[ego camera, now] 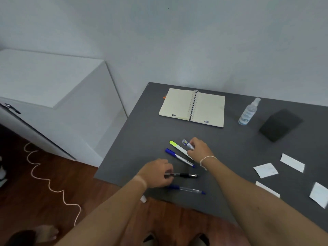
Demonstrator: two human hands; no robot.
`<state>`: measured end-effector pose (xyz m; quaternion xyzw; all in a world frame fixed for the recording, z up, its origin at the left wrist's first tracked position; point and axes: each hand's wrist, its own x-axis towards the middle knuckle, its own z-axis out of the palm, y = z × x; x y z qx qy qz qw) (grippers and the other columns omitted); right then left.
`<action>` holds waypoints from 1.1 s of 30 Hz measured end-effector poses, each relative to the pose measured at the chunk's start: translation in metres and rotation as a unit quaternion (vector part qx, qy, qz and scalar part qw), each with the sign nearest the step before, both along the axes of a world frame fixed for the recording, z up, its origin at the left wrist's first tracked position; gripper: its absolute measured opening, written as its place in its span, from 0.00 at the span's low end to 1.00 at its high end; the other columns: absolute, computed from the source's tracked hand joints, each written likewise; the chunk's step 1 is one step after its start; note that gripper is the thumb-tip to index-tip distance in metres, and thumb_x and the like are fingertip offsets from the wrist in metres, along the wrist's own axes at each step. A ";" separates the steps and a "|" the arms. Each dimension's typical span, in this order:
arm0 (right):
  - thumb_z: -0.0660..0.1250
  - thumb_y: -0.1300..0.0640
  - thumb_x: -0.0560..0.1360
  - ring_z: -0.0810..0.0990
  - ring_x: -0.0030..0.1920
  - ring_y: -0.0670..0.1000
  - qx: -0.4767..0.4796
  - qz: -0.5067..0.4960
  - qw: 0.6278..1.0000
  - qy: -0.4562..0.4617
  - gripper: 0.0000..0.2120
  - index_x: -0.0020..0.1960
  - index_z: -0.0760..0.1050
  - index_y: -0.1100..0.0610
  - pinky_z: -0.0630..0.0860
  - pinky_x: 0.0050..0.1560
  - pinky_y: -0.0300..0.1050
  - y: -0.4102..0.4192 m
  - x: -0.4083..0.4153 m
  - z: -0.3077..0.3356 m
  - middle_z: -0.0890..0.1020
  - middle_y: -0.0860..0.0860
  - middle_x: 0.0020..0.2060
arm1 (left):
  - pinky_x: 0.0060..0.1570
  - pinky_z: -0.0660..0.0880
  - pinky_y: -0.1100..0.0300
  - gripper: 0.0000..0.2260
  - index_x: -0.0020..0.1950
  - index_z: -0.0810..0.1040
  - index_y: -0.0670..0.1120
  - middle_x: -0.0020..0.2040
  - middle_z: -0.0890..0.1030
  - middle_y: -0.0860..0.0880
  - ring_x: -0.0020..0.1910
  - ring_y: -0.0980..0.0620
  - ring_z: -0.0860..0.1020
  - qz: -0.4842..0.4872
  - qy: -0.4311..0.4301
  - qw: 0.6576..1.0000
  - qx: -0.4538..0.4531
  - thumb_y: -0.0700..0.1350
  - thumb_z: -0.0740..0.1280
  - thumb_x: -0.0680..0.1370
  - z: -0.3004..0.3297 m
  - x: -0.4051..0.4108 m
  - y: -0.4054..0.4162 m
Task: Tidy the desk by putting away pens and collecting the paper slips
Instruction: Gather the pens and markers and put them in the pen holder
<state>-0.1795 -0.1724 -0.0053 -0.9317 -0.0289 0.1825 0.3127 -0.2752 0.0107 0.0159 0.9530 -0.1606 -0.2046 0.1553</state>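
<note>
Your left hand (157, 173) is down on the gray tabletop (142, 139), and its fingers are pinched around one end of a black pen (184, 175). The rest of that pen lies flat and points to the right. Just below it, nearer to you, lies a clear pen (186, 189) with blue ends — it is close to the front edge and your left hand is partly over one end.

Your right hand (198, 150) is curled around a small marker (188, 145) with writing on it. The marker's purple tip sticks out to the left of your fingers. A yellow highlighter (178, 148) lies right beside that hand, and its near end goes under your fingers. I cannot tell if you hold it too. A blue pen (179, 157) lies just beside the highlighter, slanted the same way and not touched.

Four white slips lie far off to the right: one (292, 162), a second (265, 170), a thin third (267, 189) and a fourth (319, 194) near the edge of the view.

At the back lies an open notebook (192, 107). To its right stand a spray bottle (248, 111) and a black box (280, 125).
</note>
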 end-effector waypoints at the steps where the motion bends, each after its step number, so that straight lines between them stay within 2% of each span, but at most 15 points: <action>1: 0.63 0.60 0.70 0.73 0.42 0.55 -0.007 -0.001 1.000 -0.002 0.07 0.46 0.67 0.53 0.67 0.43 0.43 0.001 0.000 0.000 0.75 0.54 0.46 | 0.52 0.73 0.53 0.12 0.53 0.76 0.48 0.52 0.77 0.48 0.53 0.50 0.74 -0.014 0.005 1.000 -0.001 0.53 0.63 0.75 -0.001 -0.001 -0.002; 7: 0.63 0.59 0.71 0.74 0.47 0.56 -0.049 -0.006 0.999 -0.004 0.10 0.52 0.71 0.56 0.69 0.45 0.45 0.000 -0.006 -0.009 0.77 0.56 0.51 | 0.53 0.73 0.53 0.13 0.55 0.76 0.48 0.55 0.76 0.47 0.55 0.48 0.74 -0.065 0.009 0.998 0.008 0.53 0.64 0.74 -0.013 -0.008 -0.011; 13: 0.63 0.58 0.73 0.76 0.51 0.57 -0.064 0.006 0.998 -0.015 0.09 0.53 0.72 0.56 0.68 0.46 0.45 0.002 -0.004 -0.016 0.78 0.57 0.52 | 0.55 0.73 0.52 0.13 0.59 0.76 0.47 0.59 0.76 0.46 0.59 0.47 0.72 -0.101 0.009 0.995 0.009 0.49 0.62 0.77 -0.021 -0.009 -0.018; 22: 0.62 0.61 0.72 0.75 0.54 0.57 -0.089 0.024 0.995 -0.028 0.13 0.56 0.74 0.55 0.69 0.47 0.45 0.010 0.004 -0.022 0.78 0.56 0.55 | 0.51 0.72 0.53 0.08 0.51 0.74 0.44 0.54 0.76 0.44 0.54 0.45 0.74 -0.081 -0.002 0.997 -0.020 0.44 0.61 0.74 -0.028 -0.006 -0.020; 28: 0.62 0.59 0.71 0.75 0.48 0.56 -0.103 0.026 0.994 -0.009 0.12 0.55 0.74 0.56 0.69 0.45 0.44 0.007 0.007 -0.017 0.76 0.56 0.54 | 0.45 0.64 0.61 0.07 0.50 0.72 0.43 0.51 0.75 0.44 0.49 0.46 0.73 -0.048 -0.009 0.997 -0.052 0.41 0.59 0.74 -0.022 -0.004 -0.010; 33: 0.63 0.57 0.70 0.72 0.41 0.55 -0.065 -0.034 0.997 0.000 0.05 0.46 0.70 0.55 0.67 0.41 0.45 -0.002 0.003 -0.007 0.73 0.54 0.45 | 0.47 0.67 0.56 0.05 0.49 0.71 0.43 0.50 0.74 0.43 0.49 0.45 0.73 -0.018 -0.024 0.998 -0.047 0.42 0.58 0.75 -0.017 0.006 -0.005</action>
